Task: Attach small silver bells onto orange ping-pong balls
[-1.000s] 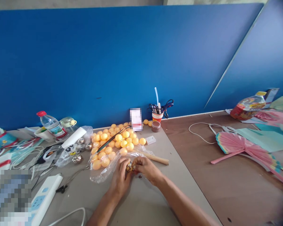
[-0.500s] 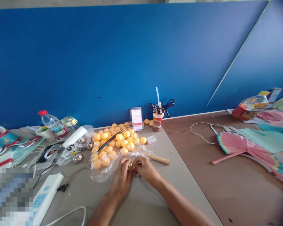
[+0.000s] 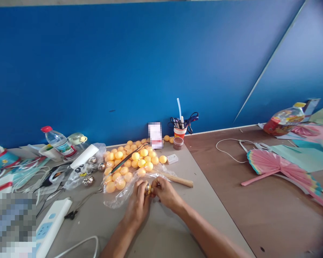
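Close together above the grey desk, my two hands meet at a small shiny silver-and-gold ball (image 3: 147, 190). My left hand (image 3: 139, 196) is closed around it, fingers curled. The fingertips of my right hand (image 3: 162, 190) pinch at the ball's right side; whatever tiny part lies between them is too small to make out. Just beyond the hands lies a clear plastic bag (image 3: 118, 199) with many orange balls (image 3: 127, 163) in and on it. A dark thin strip (image 3: 126, 159) rests across those balls. A wooden stick (image 3: 181, 180) lies behind my right hand.
Several silver balls (image 3: 88, 180) lie left of the bag. A power strip (image 3: 52, 224), cables and a water bottle (image 3: 60, 143) are further left. At the back stand a pen cup (image 3: 180, 132) and a small jar (image 3: 178, 144). A pink paper fan (image 3: 280, 165) lies right.
The ball has turned slightly and shows more between my fingers. Both hands stay in nearly the same place; the view has shifted a little.
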A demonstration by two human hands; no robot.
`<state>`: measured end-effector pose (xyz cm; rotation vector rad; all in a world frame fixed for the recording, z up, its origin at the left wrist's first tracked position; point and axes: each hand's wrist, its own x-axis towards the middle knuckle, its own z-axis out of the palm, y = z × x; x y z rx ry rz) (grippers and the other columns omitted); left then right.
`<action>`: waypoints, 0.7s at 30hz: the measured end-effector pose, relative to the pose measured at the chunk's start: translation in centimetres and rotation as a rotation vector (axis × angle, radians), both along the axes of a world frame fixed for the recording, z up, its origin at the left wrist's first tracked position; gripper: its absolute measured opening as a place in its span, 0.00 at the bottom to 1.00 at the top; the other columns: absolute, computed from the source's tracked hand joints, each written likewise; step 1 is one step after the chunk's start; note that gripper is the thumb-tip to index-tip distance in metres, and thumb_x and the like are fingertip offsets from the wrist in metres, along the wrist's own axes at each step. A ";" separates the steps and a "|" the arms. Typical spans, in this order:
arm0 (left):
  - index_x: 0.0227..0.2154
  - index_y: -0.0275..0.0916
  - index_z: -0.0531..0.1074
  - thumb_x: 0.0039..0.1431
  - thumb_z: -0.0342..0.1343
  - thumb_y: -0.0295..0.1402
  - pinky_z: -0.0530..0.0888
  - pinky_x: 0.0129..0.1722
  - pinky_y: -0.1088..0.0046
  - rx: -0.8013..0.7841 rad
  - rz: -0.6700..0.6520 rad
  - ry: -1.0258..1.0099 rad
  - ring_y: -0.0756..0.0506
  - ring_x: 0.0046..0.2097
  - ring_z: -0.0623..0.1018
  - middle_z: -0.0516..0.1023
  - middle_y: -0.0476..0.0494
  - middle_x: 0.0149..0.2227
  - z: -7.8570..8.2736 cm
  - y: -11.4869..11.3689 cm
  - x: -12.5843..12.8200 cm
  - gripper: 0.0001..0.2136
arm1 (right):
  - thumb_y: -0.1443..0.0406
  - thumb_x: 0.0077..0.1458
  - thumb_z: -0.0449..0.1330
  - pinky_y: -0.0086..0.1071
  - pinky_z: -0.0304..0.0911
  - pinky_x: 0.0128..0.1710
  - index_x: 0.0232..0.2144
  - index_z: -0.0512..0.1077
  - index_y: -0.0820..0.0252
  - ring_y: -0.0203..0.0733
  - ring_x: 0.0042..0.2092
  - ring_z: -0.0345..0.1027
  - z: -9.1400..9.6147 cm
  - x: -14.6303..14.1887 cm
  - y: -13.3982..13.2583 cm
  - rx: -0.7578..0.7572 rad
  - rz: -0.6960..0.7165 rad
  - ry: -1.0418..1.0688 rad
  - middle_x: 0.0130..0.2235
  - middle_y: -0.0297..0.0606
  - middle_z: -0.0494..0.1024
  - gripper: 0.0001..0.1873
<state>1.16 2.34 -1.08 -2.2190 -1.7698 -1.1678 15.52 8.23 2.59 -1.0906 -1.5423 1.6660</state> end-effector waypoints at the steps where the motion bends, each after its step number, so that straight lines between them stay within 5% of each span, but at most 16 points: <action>1: 0.51 0.39 0.62 0.61 0.47 0.24 0.76 0.48 0.65 -0.012 -0.005 -0.004 0.43 0.52 0.74 0.71 0.36 0.47 0.0 0.0 0.0 0.15 | 0.71 0.42 0.52 0.27 0.53 0.25 0.22 0.61 0.58 0.32 0.24 0.58 -0.1 0.0 0.0 0.018 0.006 -0.009 0.21 0.29 0.69 0.04; 6: 0.50 0.41 0.63 0.61 0.47 0.24 0.76 0.47 0.63 -0.084 -0.030 -0.053 0.43 0.50 0.75 0.71 0.37 0.48 -0.1 0.0 0.0 0.15 | 0.70 0.43 0.55 0.27 0.50 0.24 0.18 0.57 0.58 0.31 0.23 0.54 -0.6 -0.1 0.0 0.148 0.052 -0.045 0.18 0.27 0.63 0.10; 11: 0.52 0.41 0.62 0.61 0.48 0.26 0.75 0.51 0.59 -0.095 -0.021 -0.106 0.41 0.53 0.73 0.70 0.36 0.49 -0.1 0.0 0.0 0.16 | 0.69 0.44 0.55 0.27 0.51 0.22 0.21 0.61 0.58 0.31 0.21 0.55 -0.4 -0.1 0.2 -0.044 0.058 0.022 0.18 0.27 0.65 0.05; 21: 0.49 0.40 0.64 0.59 0.49 0.25 0.73 0.51 0.57 -0.045 -0.008 -0.205 0.41 0.53 0.73 0.72 0.37 0.48 -0.1 0.3 -0.1 0.15 | 0.65 0.44 0.59 0.28 0.56 0.28 0.22 0.66 0.61 0.33 0.25 0.61 0.1 0.8 0.8 -0.106 0.113 0.224 0.21 0.30 0.68 0.06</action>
